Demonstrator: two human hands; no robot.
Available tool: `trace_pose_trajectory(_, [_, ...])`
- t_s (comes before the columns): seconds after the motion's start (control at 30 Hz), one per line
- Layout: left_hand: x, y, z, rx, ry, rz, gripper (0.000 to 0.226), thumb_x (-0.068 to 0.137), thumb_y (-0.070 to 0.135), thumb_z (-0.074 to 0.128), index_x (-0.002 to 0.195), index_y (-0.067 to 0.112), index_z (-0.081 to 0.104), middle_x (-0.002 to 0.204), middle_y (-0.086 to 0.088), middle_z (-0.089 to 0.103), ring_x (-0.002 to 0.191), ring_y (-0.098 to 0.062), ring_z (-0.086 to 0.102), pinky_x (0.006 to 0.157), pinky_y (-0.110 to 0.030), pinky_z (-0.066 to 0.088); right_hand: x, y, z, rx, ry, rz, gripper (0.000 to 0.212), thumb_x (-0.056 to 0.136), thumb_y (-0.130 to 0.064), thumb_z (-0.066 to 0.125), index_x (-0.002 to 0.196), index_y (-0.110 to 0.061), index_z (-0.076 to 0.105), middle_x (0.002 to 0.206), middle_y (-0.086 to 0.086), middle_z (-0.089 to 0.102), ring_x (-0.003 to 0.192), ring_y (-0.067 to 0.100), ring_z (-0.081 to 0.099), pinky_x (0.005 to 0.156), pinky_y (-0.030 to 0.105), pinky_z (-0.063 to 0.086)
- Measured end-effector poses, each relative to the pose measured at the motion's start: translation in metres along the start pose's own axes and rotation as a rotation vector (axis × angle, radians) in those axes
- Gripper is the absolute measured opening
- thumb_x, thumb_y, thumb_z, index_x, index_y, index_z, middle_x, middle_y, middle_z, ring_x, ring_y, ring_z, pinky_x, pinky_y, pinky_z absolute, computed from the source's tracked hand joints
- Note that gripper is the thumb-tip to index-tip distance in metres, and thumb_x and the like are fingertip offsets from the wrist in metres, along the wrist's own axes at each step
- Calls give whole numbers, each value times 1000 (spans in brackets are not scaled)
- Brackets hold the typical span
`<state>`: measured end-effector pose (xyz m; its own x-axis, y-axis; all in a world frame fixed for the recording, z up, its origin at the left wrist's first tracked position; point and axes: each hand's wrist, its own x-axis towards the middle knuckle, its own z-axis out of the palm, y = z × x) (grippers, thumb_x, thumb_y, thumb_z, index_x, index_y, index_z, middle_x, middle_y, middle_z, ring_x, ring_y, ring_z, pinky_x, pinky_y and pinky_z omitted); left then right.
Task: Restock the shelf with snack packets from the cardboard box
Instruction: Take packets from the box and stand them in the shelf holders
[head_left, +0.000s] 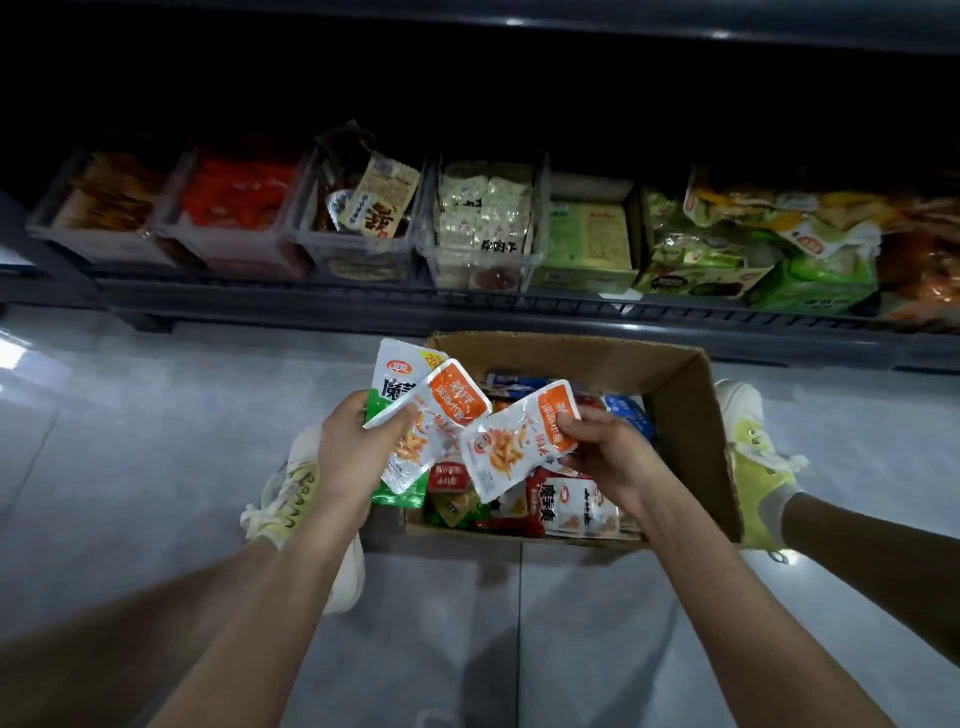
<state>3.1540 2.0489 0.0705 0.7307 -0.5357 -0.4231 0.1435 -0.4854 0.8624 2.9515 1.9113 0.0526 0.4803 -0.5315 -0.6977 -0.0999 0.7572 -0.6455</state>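
The left hand (349, 441) grips a green-and-white foil packet (396, 382) and an orange-and-white foil packet (444, 410) fanned together; the right hand (602, 449) pinches a second orange-and-white packet (511, 449) over the open brown cardboard box (691, 415), likely sorting matching snacks for the dark shelf (467, 307) beyond

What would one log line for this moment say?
left hand: holds green packet, orange packet | right hand: holds second orange packet | box: open, on floor | shelf: stocked
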Motion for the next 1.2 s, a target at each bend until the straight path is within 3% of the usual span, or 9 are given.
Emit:
trace_pose_trajectory(0.1, [-18, 19, 2, -3, -73, 31, 29, 73, 26, 78, 98, 16, 68, 91, -3, 74, 82, -25, 71, 82, -51, 55, -25, -11, 23, -217, -47, -147, 6, 85, -12, 67, 85, -7, 69, 88, 9, 73, 83, 23, 68, 86, 36, 53])
trace_pose_trajectory(0.17, [-30, 31, 4, 28, -85, 63, 30, 66, 35, 76, 91, 21, 68, 89, 0, 74, 82, -24, 71, 82, -50, 54, -39, -15, 38, -253, -17, -247, 11, 86, -12, 67, 75, -9, 67, 81, 7, 72, 78, 21, 67, 84, 37, 52])
trace_pose_trajectory(0.37, [-67, 60, 15, -21, -60, 205, 14, 89, 33, 63, 85, 20, 61, 83, 0, 72, 80, -20, 70, 79, -46, 55, -66, -19, 69, -98, 70, -355, 17, 87, -8, 65, 71, -7, 59, 73, 7, 66, 72, 23, 62, 76, 40, 52])
trace_pose_trajectory(0.5, [-84, 78, 17, -11, -55, 307, 6, 90, 27, 63, 87, 26, 58, 86, 6, 69, 80, -13, 68, 73, -35, 56, -90, -29, 74, -36, 96, -449, 4, 88, -7, 64, 87, -3, 63, 79, 9, 69, 71, 24, 66, 66, 35, 55])
trace_pose_trajectory(0.6, [-92, 97, 17, 8, -73, 369, 6, 91, 24, 62, 88, 26, 57, 86, 8, 68, 78, -8, 67, 63, -21, 52, -106, -47, 68, -17, 85, -493, 29, 85, -5, 68, 110, -14, 57, 85, 6, 68, 74, 21, 68, 60, 29, 54])
trace_pose_trajectory(0.8, [-103, 142, 20, 86, -78, 483, 9, 89, 24, 66, 96, 23, 61, 92, 9, 68, 81, -7, 66, 67, -26, 53, -147, -97, 54, -150, -145, -434, 35, 82, -8, 71, 114, -4, 58, 104, 16, 70, 85, 27, 71, 67, 34, 60])
trace_pose_trajectory(0.9, [-109, 170, 24, 107, -124, 544, 12, 88, 26, 67, 98, 21, 62, 89, 12, 68, 77, -3, 66, 62, -21, 52, -164, -122, 54, -225, -88, -489, 37, 79, -2, 74, 109, -6, 54, 101, 12, 69, 84, 24, 72, 61, 31, 59])
trace_pose_trajectory(1.0, [-111, 202, 30, 74, -179, 554, 13, 85, 28, 70, 92, 20, 63, 88, 6, 71, 76, -9, 69, 68, -31, 56, -177, -150, 54, -277, 7, -583, 33, 78, 3, 72, 104, -9, 55, 94, 9, 69, 80, 20, 70, 56, 22, 54])
trace_pose_trajectory(1.2, [-110, 264, 39, 62, -266, 579, 22, 78, 33, 76, 91, 21, 63, 88, 3, 73, 80, -14, 70, 78, -43, 57, -198, -213, 46, -296, 81, -681, 36, 78, 5, 70, 109, -6, 55, 98, 11, 68, 81, 22, 70, 60, 29, 56])
